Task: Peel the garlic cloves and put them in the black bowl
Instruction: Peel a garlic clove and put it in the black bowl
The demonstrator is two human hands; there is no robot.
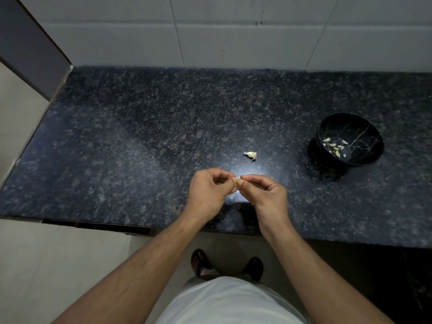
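Observation:
A small pale garlic clove (238,181) sits between both hands above the counter's front middle. My left hand (209,191) pinches it with curled fingers from the left, and my right hand (264,191) pinches it from the right. Most of the clove is hidden by the fingertips. Another pale garlic piece with papery skin (250,154) lies on the counter just beyond my hands. The black bowl (370,157) stands tilted at the right, with several peeled cloves (334,147) inside it.
The dark speckled granite counter (140,148) runs left to right, with a tiled wall (233,31) behind it. A dark panel (30,47) borders the counter's left end. The counter's front edge is close to my wrists.

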